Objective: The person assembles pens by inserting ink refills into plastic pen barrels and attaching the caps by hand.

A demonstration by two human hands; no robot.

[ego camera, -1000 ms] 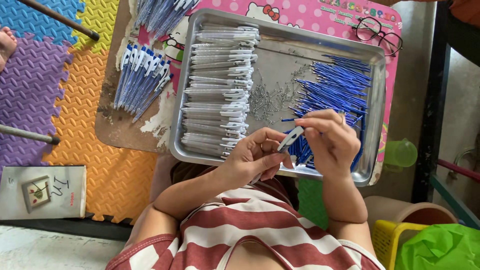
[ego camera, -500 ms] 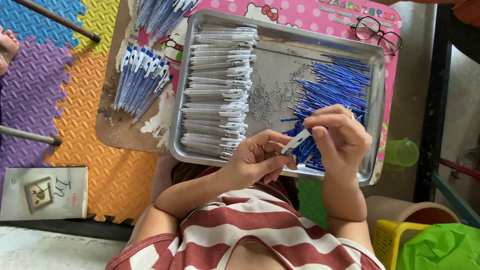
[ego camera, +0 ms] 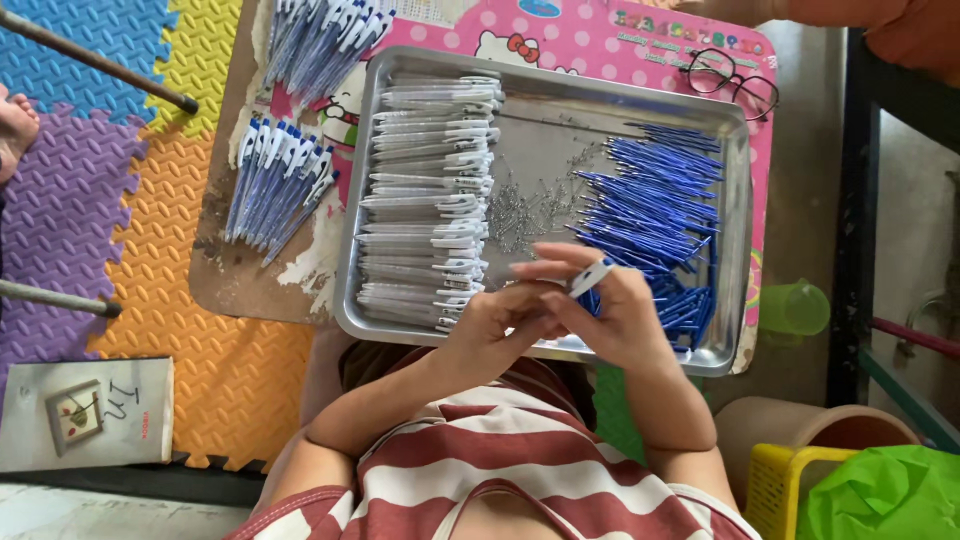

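Note:
My right hand [ego camera: 625, 315] pinches a white pen barrel [ego camera: 590, 277] with a blue end, tip pointing up and to the right. My left hand [ego camera: 490, 322] meets it from the left, its fingers closed on the barrel's lower end. Both hands hover over the near edge of a metal tray [ego camera: 545, 88]. In the tray lie stacked white pen barrels [ego camera: 425, 200] on the left, small metal springs [ego camera: 520, 205] in the middle and blue refills [ego camera: 650, 200] on the right.
Finished blue-and-white pens lie in a bundle [ego camera: 275, 190] left of the tray, with another bundle [ego camera: 320, 40] above it. Glasses [ego camera: 735, 80] rest at the top right. A green cup [ego camera: 795, 305], a yellow basket [ego camera: 785, 480], a booklet [ego camera: 80, 410] and someone's foot [ego camera: 15, 120] surround the table.
Both hands have shifted slightly left and closer together. The left fingers have closed onto the barrel held by the right hand.

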